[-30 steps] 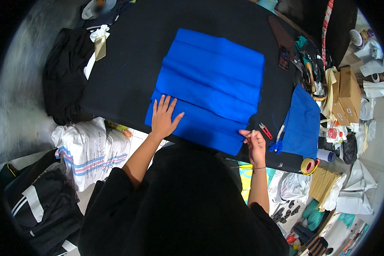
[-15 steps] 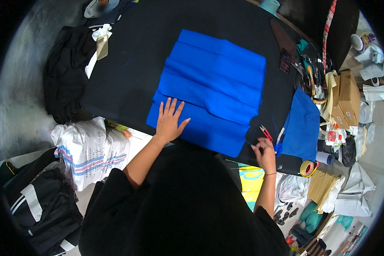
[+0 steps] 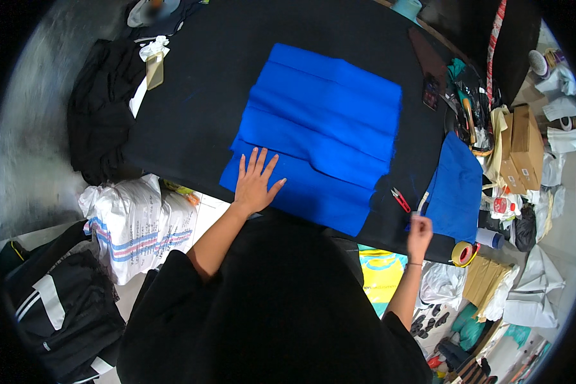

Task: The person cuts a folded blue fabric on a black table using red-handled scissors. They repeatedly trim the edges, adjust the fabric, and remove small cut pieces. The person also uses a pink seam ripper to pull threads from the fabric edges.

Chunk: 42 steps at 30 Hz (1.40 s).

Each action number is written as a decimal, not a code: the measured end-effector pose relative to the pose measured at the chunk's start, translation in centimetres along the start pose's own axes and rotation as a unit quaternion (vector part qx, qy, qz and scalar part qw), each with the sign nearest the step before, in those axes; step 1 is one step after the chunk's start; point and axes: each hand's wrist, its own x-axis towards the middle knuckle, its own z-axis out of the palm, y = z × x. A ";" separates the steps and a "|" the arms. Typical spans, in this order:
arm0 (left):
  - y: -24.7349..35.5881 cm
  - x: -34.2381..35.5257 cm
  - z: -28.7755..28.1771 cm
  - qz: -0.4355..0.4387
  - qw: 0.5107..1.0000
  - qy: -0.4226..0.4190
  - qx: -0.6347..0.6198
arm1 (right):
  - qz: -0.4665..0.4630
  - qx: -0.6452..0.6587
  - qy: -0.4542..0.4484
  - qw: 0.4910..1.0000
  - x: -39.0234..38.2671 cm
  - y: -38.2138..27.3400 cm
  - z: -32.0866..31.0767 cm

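Blue cloth (image 3: 320, 137) lies spread in folds mid-counter (image 3: 198, 83), left hand (image 3: 255, 182) flat and released on its near edge; right hand (image 3: 420, 232), beyond its right corner, pinches something small, red snips (image 3: 400, 200) untouched.

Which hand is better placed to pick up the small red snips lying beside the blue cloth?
The right hand, probably. It hovers at the table edge close to the red snips. The left hand lies flat on the blue cloth, far across from them.
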 end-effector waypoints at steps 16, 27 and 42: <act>0.0 0.1 0.3 -0.003 1.000 0.005 0.006 | 0.227 0.429 -0.198 0.852 0.4 -1.6 7.3; 0.2 0.1 0.0 -0.011 1.000 -0.004 0.000 | 0.249 0.279 -0.019 0.927 1.2 2.3 1.5; 0.3 0.2 0.3 0.002 0.999 0.033 -0.028 | -0.024 -0.156 -0.211 0.965 -1.0 1.0 -0.4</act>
